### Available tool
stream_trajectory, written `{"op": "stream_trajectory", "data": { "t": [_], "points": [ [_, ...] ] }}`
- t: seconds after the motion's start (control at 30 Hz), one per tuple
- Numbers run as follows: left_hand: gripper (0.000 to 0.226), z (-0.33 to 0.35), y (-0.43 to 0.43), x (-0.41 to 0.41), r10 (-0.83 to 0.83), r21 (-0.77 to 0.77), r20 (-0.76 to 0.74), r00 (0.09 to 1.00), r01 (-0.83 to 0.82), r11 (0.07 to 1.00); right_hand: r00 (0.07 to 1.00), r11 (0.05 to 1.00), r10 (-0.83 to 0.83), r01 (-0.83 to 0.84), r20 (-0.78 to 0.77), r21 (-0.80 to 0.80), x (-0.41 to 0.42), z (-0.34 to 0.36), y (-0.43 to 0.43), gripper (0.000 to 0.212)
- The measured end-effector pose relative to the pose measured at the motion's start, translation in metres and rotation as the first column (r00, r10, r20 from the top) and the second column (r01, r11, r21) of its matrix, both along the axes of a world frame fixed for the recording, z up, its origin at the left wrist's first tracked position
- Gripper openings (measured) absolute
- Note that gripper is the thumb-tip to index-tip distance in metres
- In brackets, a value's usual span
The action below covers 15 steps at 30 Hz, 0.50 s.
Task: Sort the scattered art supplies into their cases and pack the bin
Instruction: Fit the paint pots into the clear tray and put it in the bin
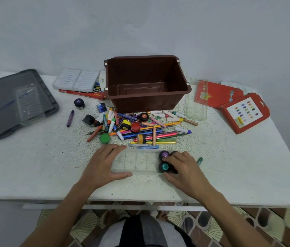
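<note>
Bracing the tray (pixel 137 164), left hand (pixel 103 164) lies spread; right hand (pixel 183 168) grips jars (pixel 163 167).

White speckled table (pixel 51 166) under your fingers (pixel 117 147); plain pale wall (pixel 140 24) well beyond them, behind table; patterned brown-and-cream floor tiles (pixel 211 221) nearer you than fingers, below table's near edge.

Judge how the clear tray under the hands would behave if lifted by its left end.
Probably flexes: the clear tray looks thin, the table showing through. Likely sags rightward, since paint jars sit only at its right end. The left hand bracing it hints it slides easily.
</note>
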State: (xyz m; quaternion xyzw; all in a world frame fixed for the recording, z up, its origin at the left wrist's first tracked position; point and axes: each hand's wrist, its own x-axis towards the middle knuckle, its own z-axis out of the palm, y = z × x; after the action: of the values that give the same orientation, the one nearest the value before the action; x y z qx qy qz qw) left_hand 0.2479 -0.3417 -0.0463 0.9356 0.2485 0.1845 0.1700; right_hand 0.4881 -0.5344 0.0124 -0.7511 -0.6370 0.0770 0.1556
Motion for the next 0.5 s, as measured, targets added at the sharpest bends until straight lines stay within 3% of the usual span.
{"op": "stream_trajectory", "data": {
  "t": [0.1, 0.3, 0.5],
  "points": [
    [0.090, 0.001, 0.000, 0.000, 0.000, -0.011, -0.003, 1.000, 0.000, 1.000, 1.000, 1.000, -0.002, 0.002, -0.026, 0.002, 0.005, 0.004, 0.002, 0.046],
    [0.090, 0.001, -0.001, 0.000, -0.002, -0.010, 0.007, 1.000, 0.002, 1.000, 0.994, 0.985, -0.081, 0.091, -0.073, 0.144, 0.011, 0.018, 0.039, 0.027],
    [0.089, 0.002, -0.001, 0.001, -0.005, -0.011, 0.013, 1.000, 0.005, 1.000, 0.984, 0.988, -0.104, 0.120, -0.146, 0.102, 0.014, 0.019, 0.105, 0.027]
  ]
}}
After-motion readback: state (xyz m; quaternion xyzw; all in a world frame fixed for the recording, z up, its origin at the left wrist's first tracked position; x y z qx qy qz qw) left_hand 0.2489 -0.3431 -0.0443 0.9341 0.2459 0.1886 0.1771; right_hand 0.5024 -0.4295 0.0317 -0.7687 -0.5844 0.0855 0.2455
